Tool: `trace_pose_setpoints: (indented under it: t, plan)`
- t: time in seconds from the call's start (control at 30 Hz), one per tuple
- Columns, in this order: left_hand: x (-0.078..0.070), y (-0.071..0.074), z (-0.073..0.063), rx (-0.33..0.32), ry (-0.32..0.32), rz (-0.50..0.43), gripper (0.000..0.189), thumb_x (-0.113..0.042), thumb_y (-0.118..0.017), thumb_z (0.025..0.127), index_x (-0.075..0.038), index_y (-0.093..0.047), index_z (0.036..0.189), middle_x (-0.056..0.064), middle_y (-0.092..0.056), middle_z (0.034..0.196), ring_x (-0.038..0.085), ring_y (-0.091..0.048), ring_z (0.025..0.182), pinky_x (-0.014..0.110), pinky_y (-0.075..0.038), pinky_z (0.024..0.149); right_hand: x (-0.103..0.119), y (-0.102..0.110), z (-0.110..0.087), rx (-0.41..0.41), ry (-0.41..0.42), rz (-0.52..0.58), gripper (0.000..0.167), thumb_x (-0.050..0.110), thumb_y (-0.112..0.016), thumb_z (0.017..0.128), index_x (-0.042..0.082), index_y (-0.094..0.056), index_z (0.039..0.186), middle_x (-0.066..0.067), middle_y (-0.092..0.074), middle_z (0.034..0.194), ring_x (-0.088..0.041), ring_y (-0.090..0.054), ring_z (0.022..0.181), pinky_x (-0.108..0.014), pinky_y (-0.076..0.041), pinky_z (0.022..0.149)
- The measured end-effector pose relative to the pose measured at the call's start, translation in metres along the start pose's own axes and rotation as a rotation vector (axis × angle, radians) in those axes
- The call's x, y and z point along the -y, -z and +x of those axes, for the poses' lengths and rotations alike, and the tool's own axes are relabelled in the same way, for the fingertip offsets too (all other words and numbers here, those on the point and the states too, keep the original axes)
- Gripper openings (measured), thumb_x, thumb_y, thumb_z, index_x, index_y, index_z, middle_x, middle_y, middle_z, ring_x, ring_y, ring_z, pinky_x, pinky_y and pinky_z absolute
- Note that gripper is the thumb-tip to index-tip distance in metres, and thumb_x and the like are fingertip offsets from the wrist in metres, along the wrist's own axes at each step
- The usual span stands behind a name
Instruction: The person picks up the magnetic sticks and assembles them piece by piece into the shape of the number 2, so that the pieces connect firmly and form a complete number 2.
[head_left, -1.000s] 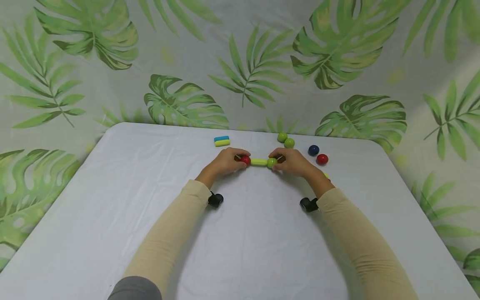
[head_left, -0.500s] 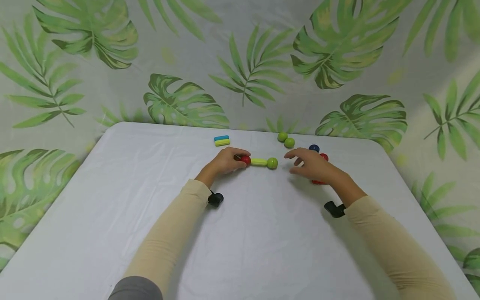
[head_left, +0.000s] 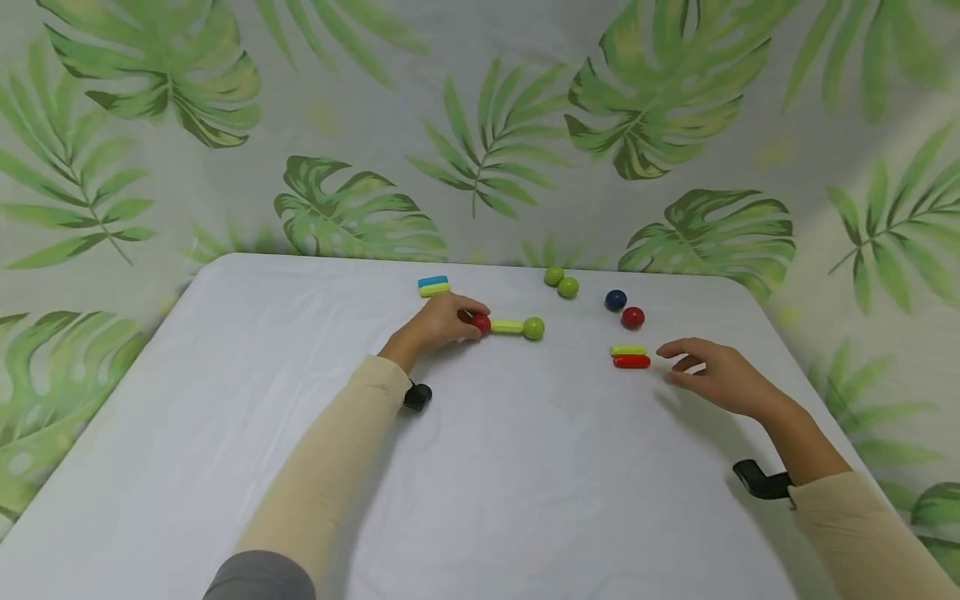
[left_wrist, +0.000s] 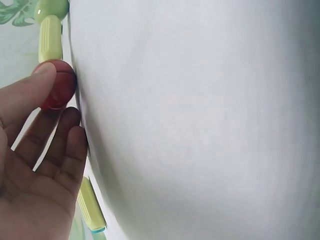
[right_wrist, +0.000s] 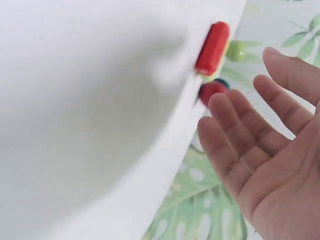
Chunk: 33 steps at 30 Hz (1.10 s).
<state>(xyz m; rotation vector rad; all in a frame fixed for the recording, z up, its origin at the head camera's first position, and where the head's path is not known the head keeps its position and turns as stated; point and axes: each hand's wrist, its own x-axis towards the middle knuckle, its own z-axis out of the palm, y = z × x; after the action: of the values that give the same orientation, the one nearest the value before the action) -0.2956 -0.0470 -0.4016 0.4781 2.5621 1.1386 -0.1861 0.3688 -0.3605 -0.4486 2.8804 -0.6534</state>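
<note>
My left hand (head_left: 441,322) pinches a red ball (left_wrist: 64,86) between thumb and fingers. That ball sits at one end of a ridged yellow stick (head_left: 507,327), and a green ball (head_left: 533,328) is at the stick's other end, so the three lie in a row on the table. My right hand (head_left: 716,377) hovers with relaxed fingers, holding nothing. Just left of its fingertips lie a red stick (head_left: 632,362) and a second yellow stick (head_left: 628,350), side by side. In the right wrist view the red stick (right_wrist: 213,48) is apart from the fingers.
Behind the left hand lie a blue stick (head_left: 432,281) and another yellow stick (head_left: 435,290). Two loose green balls (head_left: 567,287) are near the back edge. A dark blue ball (head_left: 616,300) and a second red ball (head_left: 632,317) lie to their right. White cloth covers the table (head_left: 510,483).
My right hand has let go of the green ball and moved right and toward me, uncovering the red and yellow sticks. The left hand keeps its hold on the red ball. The head view shifted slightly.
</note>
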Motion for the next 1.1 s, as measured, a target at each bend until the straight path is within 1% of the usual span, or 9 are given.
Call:
trace_pose_setpoints:
  t: [0.17,0.33,0.43,0.5,0.53,0.57,0.77,0.93,1.1]
  plan:
    - [0.000,0.004,-0.001,0.024,-0.010,0.009,0.040,-0.016,-0.075,0.088,-0.017,-0.069,0.128,0.009,-0.065,0.132,0.023,-0.058,0.115,0.035,-0.050,0.096,-0.009,0.001,-0.010,-0.015,-0.005,-0.008,0.037,0.020,-0.067,0.095,0.005,-0.061,0.128,-0.021,-0.065,0.126,-0.035,-0.067,0.106,-0.040,-0.059,0.081]
    - [0.000,0.004,-0.001,0.027,-0.024,0.036,0.041,-0.015,-0.074,0.089,-0.016,-0.068,0.129,0.010,-0.064,0.134,0.024,-0.057,0.119,0.037,-0.049,0.101,-0.012,0.000,-0.008,-0.025,0.007,-0.005,0.036,0.019,-0.066,0.095,0.005,-0.061,0.128,-0.021,-0.065,0.126,-0.035,-0.067,0.106,-0.034,-0.059,0.081]
    - [-0.002,0.004,0.000,0.027,-0.025,0.041,0.040,-0.015,-0.073,0.089,-0.016,-0.068,0.129,0.010,-0.064,0.134,0.025,-0.056,0.121,0.038,-0.049,0.102,-0.012,-0.005,-0.005,-0.017,0.019,-0.001,0.036,0.018,-0.067,0.095,0.005,-0.061,0.128,-0.020,-0.065,0.126,-0.035,-0.068,0.106,-0.036,-0.059,0.082]
    - [-0.002,0.004,0.000,0.030,-0.025,0.043,0.040,-0.015,-0.073,0.090,-0.016,-0.067,0.129,0.010,-0.064,0.134,0.025,-0.056,0.121,0.038,-0.049,0.102,-0.011,-0.008,-0.002,-0.017,0.026,-0.001,0.036,0.017,-0.067,0.094,0.004,-0.062,0.127,-0.021,-0.065,0.126,-0.035,-0.068,0.105,-0.043,-0.059,0.083]
    - [-0.003,0.004,0.000,0.031,-0.024,0.045,0.040,-0.015,-0.073,0.090,-0.016,-0.067,0.130,0.010,-0.063,0.135,0.025,-0.056,0.121,0.038,-0.049,0.103,-0.010,-0.009,0.000,-0.021,0.031,-0.008,0.035,0.016,-0.068,0.094,0.004,-0.062,0.126,-0.021,-0.065,0.126,-0.035,-0.068,0.104,-0.043,-0.059,0.083]
    - [-0.002,0.004,-0.001,0.030,-0.025,0.049,0.040,-0.015,-0.073,0.090,-0.016,-0.067,0.130,0.010,-0.063,0.135,0.025,-0.056,0.121,0.038,-0.049,0.103,-0.009,-0.011,0.003,-0.023,0.035,-0.016,0.035,0.015,-0.068,0.093,0.004,-0.062,0.126,-0.021,-0.065,0.125,-0.035,-0.067,0.104,-0.048,-0.058,0.084]
    - [-0.002,0.004,0.001,0.021,-0.026,0.050,0.040,-0.015,-0.073,0.090,-0.017,-0.068,0.129,0.010,-0.063,0.135,0.025,-0.056,0.121,0.039,-0.048,0.103,-0.004,-0.020,0.019,-0.038,0.044,-0.121,0.032,0.012,-0.068,0.092,0.002,-0.063,0.122,-0.021,-0.065,0.122,-0.038,-0.061,0.109,-0.057,-0.052,0.094]
    - [0.001,0.001,0.003,0.029,-0.019,0.042,0.039,-0.016,-0.073,0.090,-0.018,-0.068,0.129,0.009,-0.063,0.135,0.024,-0.056,0.120,0.038,-0.048,0.104,0.000,-0.025,0.028,-0.074,0.101,-0.190,0.026,0.005,-0.071,0.088,0.000,-0.068,0.113,-0.019,-0.067,0.112,-0.037,-0.061,0.105,-0.057,-0.050,0.096]
    - [0.001,0.002,0.004,0.029,-0.018,0.021,0.040,-0.016,-0.073,0.090,-0.018,-0.068,0.129,0.007,-0.064,0.134,0.024,-0.056,0.120,0.037,-0.048,0.104,0.006,-0.027,0.032,-0.055,0.096,-0.217,0.029,0.006,-0.070,0.088,0.001,-0.068,0.116,-0.018,-0.065,0.114,-0.035,-0.061,0.106,-0.056,-0.050,0.097]
